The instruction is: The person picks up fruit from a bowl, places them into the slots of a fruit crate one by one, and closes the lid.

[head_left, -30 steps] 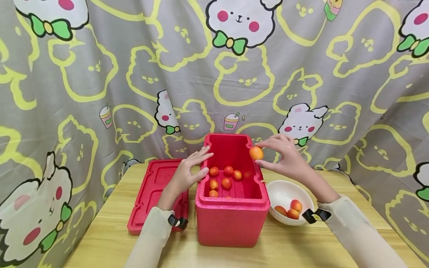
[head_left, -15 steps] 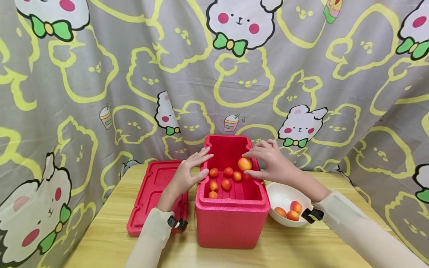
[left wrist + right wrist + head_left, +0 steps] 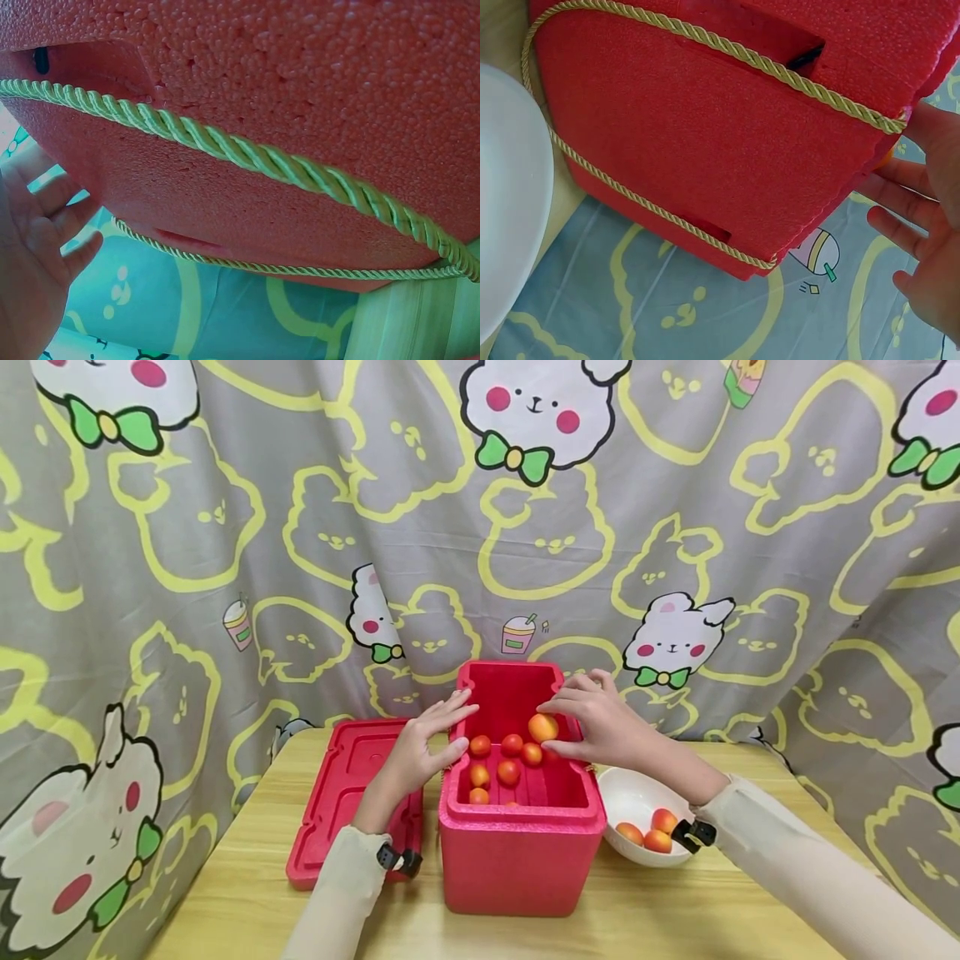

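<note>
Wooden table, patterned curtain behind. Left hand, spread, rests at red box, likely steadying it; right hand pinches orange fruit over the box's opening.

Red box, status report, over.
Right hand pinches one fruit at the mouth of the red box. Left hand at its left side. Lid off, on the table, out of the way.

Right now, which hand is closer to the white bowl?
The right. The right hand is above and left of the white bowl, holding a fruit; the left hand is farther left, across the red box.
</note>
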### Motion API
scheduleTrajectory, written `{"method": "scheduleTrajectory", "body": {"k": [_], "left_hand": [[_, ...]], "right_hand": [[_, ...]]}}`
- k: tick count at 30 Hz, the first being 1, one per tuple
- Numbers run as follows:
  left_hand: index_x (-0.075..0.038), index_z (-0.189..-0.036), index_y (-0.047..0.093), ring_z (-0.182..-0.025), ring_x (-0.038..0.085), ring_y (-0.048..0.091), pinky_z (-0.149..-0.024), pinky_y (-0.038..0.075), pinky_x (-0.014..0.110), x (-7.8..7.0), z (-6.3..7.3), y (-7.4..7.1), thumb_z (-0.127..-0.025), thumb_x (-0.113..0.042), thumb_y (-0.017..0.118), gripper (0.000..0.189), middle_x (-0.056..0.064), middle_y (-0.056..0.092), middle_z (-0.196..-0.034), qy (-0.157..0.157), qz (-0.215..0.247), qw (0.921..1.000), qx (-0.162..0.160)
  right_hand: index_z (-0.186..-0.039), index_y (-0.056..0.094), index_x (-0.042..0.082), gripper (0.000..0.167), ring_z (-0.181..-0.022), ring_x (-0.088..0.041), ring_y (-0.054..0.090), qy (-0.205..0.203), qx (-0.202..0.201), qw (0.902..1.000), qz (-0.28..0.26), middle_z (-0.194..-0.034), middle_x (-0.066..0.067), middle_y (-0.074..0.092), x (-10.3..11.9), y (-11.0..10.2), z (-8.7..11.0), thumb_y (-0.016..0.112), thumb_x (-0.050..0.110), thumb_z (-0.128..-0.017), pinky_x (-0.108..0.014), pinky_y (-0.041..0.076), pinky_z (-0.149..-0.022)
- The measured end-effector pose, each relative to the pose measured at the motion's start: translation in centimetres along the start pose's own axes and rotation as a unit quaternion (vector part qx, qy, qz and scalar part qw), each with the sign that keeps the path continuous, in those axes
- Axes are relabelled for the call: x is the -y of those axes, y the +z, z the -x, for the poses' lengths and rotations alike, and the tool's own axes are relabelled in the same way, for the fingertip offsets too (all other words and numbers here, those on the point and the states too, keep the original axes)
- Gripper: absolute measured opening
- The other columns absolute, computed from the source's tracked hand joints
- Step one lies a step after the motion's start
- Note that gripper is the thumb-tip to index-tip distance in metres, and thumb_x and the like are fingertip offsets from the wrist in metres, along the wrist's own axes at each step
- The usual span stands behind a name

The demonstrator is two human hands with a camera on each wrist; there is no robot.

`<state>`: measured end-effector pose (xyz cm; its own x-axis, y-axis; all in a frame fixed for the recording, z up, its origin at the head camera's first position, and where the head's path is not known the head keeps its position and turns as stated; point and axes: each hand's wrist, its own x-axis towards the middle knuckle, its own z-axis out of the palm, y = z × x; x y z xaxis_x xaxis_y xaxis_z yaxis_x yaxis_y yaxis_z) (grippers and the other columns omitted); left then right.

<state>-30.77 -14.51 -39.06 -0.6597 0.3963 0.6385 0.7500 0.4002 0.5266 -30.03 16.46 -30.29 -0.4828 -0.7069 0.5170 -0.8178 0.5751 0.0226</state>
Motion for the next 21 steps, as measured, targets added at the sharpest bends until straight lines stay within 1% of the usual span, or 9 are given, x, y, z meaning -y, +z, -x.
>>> {"method": "scheduleTrajectory", "body": {"k": [2,5,9,15,21], "left_hand": [[-0.019,-0.145,0.059,-0.152,0.02,0.038,-0.123,0.029,0.059,0.06,-0.01,0.03,-0.091,-0.026,0.066,0.055,0.008,0.048,-0.158,0.001,0.001,1.0,-0.001],[-0.02,-0.145,0.059,-0.152,0.019,0.038,-0.123,0.029,0.059,0.05,0.0,0.05,-0.091,-0.025,0.066,0.055,0.006,0.047,-0.159,-0.001,0.001,1.0,0.0],[-0.021,-0.146,0.058,-0.152,0.019,0.038,-0.123,0.029,0.059,-0.11,0.0,0.02,-0.092,-0.029,0.065,0.055,0.004,0.047,-0.159,-0.001,0.001,1.0,0.001],[-0.02,-0.146,0.058,-0.152,0.019,0.038,-0.123,0.03,0.059,-0.29,-0.02,-0.07,-0.093,-0.038,0.064,0.056,0.002,0.047,-0.159,-0.001,-0.001,1.0,0.001],[-0.019,-0.145,0.059,-0.152,0.02,0.039,-0.122,0.03,0.059,-0.27,-0.03,-0.04,-0.093,-0.035,0.064,0.055,0.005,0.047,-0.159,-0.001,0.0,1.0,0.001]], "right_hand": [[-0.112,0.078,0.01,0.048,-0.105,-0.021,0.058,0.005,0.003,1.0,0.001,-0.107,-0.004,0.077,-0.02,0.03,-0.01,0.091,0.031,-0.072,-0.054,0.035,-0.095],[-0.113,0.077,0.01,0.048,-0.106,-0.022,0.058,0.014,0.006,0.9999,0.005,-0.109,-0.006,0.076,-0.06,0.07,0.03,0.091,0.03,-0.071,-0.055,0.035,-0.095],[-0.114,0.077,0.01,0.049,-0.109,-0.023,0.057,0.021,0.008,0.9997,0.012,-0.113,-0.008,0.075,-0.05,0.07,0.09,0.091,0.031,-0.072,-0.056,0.034,-0.098],[-0.115,0.077,0.01,0.05,-0.109,-0.023,0.057,0.02,0.006,0.9997,0.013,-0.114,-0.008,0.074,-0.06,0.05,0.14,0.091,0.031,-0.072,-0.058,0.036,-0.1],[-0.115,0.077,0.009,0.05,-0.109,-0.024,0.057,0.016,0.0,0.9999,0.007,-0.114,-0.009,0.074,-0.08,0.09,0.18,0.091,0.03,-0.072,-0.056,0.036,-0.1]]}}
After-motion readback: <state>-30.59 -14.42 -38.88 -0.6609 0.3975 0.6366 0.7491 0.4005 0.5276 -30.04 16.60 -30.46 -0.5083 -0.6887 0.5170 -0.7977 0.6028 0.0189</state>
